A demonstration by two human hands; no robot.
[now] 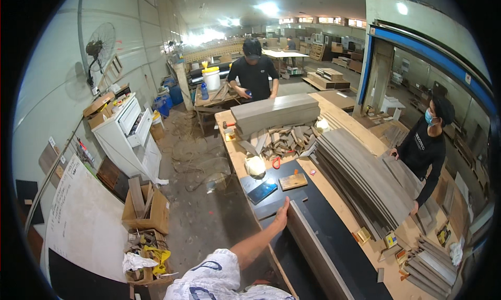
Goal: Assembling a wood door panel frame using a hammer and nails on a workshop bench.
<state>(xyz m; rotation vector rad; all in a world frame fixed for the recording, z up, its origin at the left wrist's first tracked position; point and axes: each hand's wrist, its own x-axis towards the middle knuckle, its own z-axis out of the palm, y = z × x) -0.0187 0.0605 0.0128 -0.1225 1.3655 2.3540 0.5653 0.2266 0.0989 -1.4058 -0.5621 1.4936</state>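
My left hand grips the far end of a long grey-brown wooden plank, thumb up along its end, other fingers partly hidden. The plank stands on edge on a black sheet and runs out at the lower edge. My right hand is out of view. Just beyond my left hand lie a short grey board, a blue flat block and a small brown wooden block.
Right of the sheet lies a large stack of grey planks. Wood offcuts and a plank stack cover the table's far end. One person stands beyond it; another holds planks at right. A white cabinet stands left.
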